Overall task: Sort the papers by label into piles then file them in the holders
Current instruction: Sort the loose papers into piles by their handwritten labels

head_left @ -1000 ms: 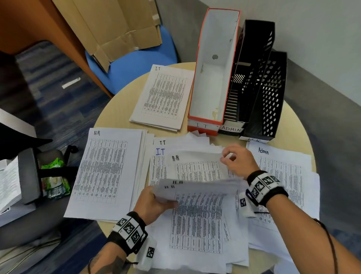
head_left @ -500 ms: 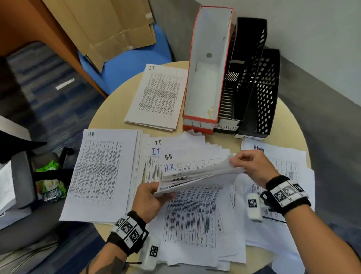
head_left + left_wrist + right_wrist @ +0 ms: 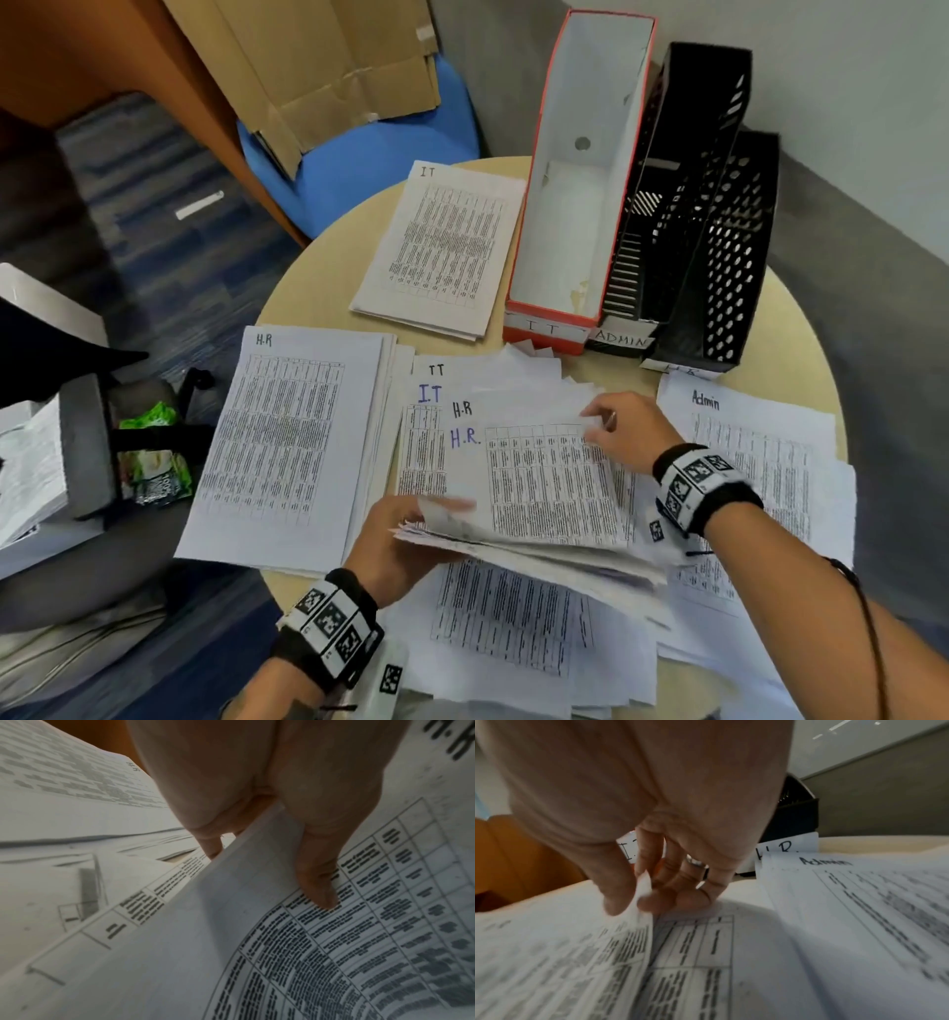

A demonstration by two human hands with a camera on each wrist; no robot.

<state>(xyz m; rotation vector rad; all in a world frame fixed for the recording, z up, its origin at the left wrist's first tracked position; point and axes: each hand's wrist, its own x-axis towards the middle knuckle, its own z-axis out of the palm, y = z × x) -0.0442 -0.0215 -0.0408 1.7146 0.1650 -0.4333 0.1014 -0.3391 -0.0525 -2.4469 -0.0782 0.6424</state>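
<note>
On the round table [image 3: 801,329] lie an H.R pile [image 3: 287,437] at the left, an IT pile [image 3: 441,246] at the back and an Admin pile [image 3: 755,462] at the right. A loose unsorted heap [image 3: 508,611] fills the middle. My left hand [image 3: 436,514] grips the near-left corner of a lifted bundle [image 3: 554,493], thumb on top [image 3: 318,882]. My right hand [image 3: 595,426] pinches the far-right corner of the bundle's top sheet [image 3: 577,953] between thumb and forefinger [image 3: 652,902]. The orange IT holder [image 3: 575,180], black ADMIN holder [image 3: 688,154] and black H.R holder [image 3: 729,257] stand empty behind.
A blue chair [image 3: 369,154] with flattened cardboard [image 3: 334,67] stands beyond the table. A grey chair [image 3: 87,442] with a green packet [image 3: 154,462] is at the left. Papers overhang the table's near edge.
The raised bundle has come down flatter, so its top printed sheet now faces up. My right hand has shifted left to that sheet's far corner. The left hand keeps its grip.
</note>
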